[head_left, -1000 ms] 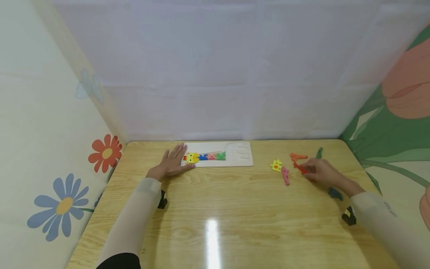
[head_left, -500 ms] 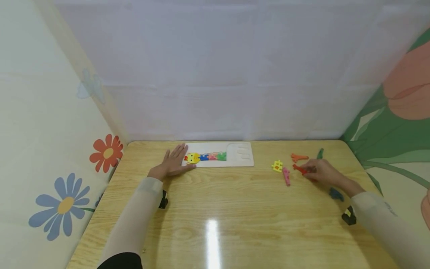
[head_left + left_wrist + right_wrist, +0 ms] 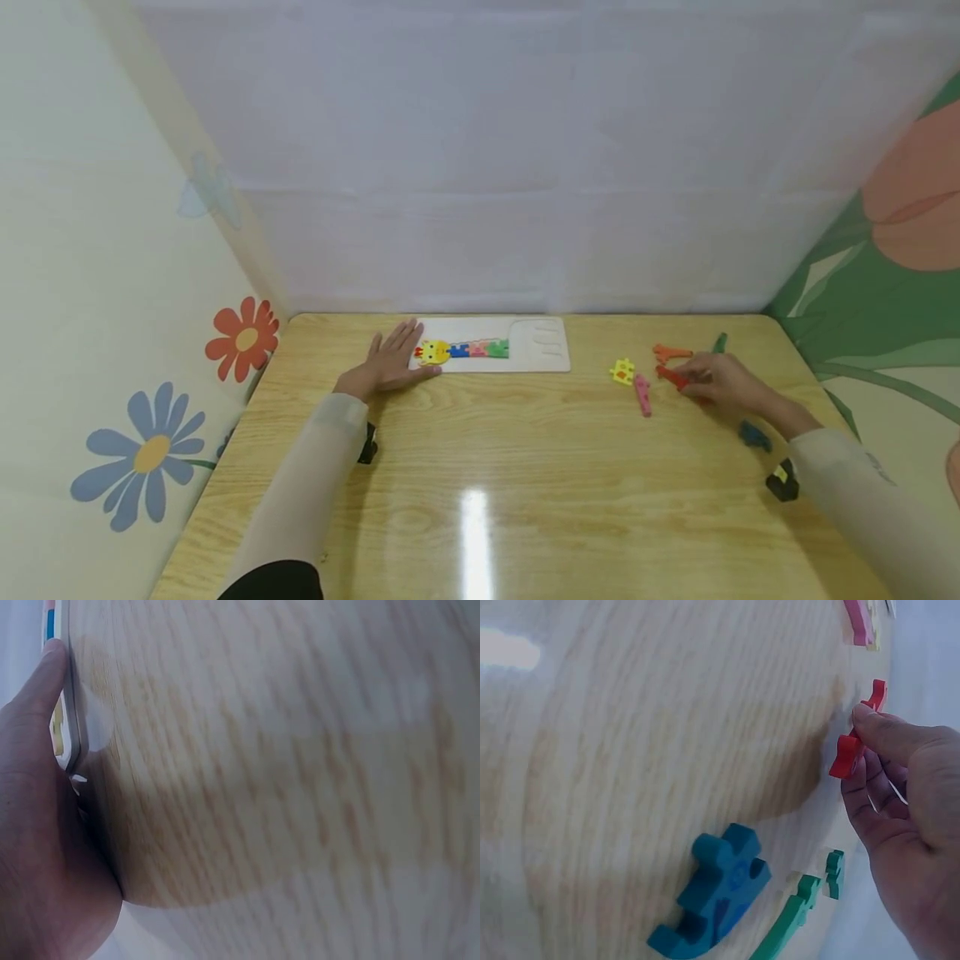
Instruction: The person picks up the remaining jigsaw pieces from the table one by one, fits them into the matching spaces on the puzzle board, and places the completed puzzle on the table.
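In the head view my left hand [image 3: 390,360] lies with straight, spread fingers at the left end of a white puzzle board [image 3: 540,358], its thumb along the lower edge. A yellow giraffe head [image 3: 432,352] and blue, pink and green neck pieces [image 3: 478,349] sit in the board; an outlined recess shows at its right. My right hand [image 3: 723,382] pinches a red puzzle piece [image 3: 847,756] between thumb and fingers, low over the table. Near it lie an orange piece [image 3: 672,353], a pink piece [image 3: 642,395] and a yellow piece [image 3: 622,372].
A blue piece [image 3: 720,892] lies on the wooden table [image 3: 480,450] near my right wrist. Two green shapes [image 3: 787,922] show beyond it in the right wrist view. A white cloth wall [image 3: 480,167] stands at the table's back edge, with flower-printed walls at both sides.
The head view has shifted slightly, carrying everything a little to the right. Both hands stay almost still, the right one pinching the red puzzle piece throughout.
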Demonstrator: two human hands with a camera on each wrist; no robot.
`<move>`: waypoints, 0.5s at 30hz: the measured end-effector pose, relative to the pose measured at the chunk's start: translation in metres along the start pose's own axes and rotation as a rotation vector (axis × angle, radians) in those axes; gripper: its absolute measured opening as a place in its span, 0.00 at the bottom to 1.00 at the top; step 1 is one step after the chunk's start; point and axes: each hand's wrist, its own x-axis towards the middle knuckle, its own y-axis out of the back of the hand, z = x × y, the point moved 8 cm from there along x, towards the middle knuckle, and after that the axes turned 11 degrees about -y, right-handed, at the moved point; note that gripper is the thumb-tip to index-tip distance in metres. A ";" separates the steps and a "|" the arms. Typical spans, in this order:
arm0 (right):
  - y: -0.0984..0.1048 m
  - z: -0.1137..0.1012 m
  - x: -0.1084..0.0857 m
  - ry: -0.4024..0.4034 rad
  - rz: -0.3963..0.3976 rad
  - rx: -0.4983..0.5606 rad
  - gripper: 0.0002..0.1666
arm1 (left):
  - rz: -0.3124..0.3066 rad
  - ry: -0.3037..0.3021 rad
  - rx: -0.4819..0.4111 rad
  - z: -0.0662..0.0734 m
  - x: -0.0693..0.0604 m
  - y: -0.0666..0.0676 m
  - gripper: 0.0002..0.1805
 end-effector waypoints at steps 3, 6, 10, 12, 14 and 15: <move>0.003 -0.002 0.001 0.024 0.011 -0.003 0.19 | -0.003 0.005 0.010 0.000 -0.001 0.000 0.63; 0.006 -0.004 0.003 0.041 0.026 -0.022 0.19 | 0.003 0.001 -0.003 0.004 -0.003 0.003 0.65; 0.008 -0.005 0.006 0.049 0.037 -0.045 0.20 | 0.002 -0.003 -0.012 0.010 -0.005 0.006 0.64; 0.009 -0.006 0.007 0.048 0.038 -0.043 0.20 | -0.011 0.010 0.009 0.011 -0.006 0.006 0.62; 0.010 -0.008 0.009 0.047 0.037 -0.027 0.19 | -0.010 0.011 0.009 0.013 -0.006 0.007 0.61; 0.011 -0.009 0.010 0.048 0.034 -0.017 0.18 | -0.013 0.015 0.014 0.013 -0.007 0.007 0.61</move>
